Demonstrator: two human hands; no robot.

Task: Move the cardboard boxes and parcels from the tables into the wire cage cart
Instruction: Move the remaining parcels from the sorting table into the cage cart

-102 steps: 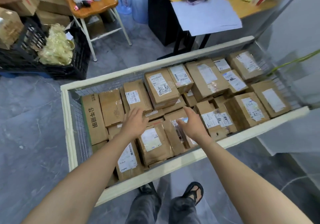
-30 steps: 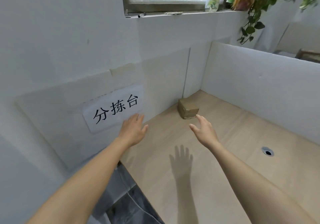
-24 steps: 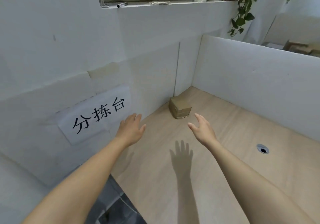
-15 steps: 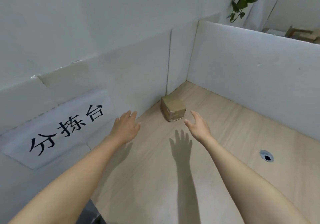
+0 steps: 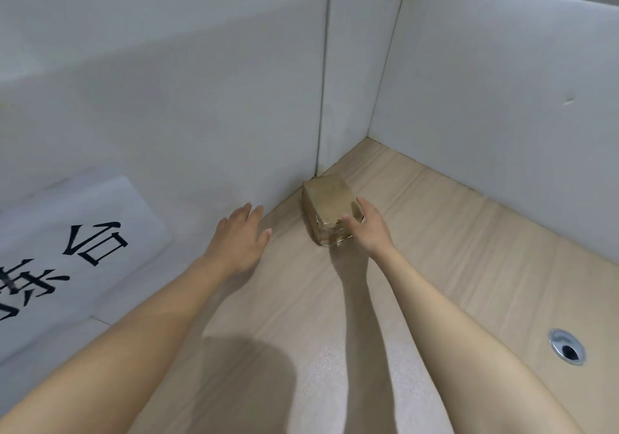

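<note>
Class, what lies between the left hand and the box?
Only bare wooden table, in the head view; nothing sits between the left hand and the box.

Bright, soft light; shadows on table point(image 5: 469, 232); edges bent, slight blur.

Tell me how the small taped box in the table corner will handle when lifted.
The box is probably stiff: its edges look square. Likely light, being small beside the right hand. Glossy tape on its near end may be slippery.

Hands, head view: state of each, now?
Left hand: open, holding nothing.
Right hand: on the cardboard box, thumb over its top; gripped or not, cannot tell.
</note>
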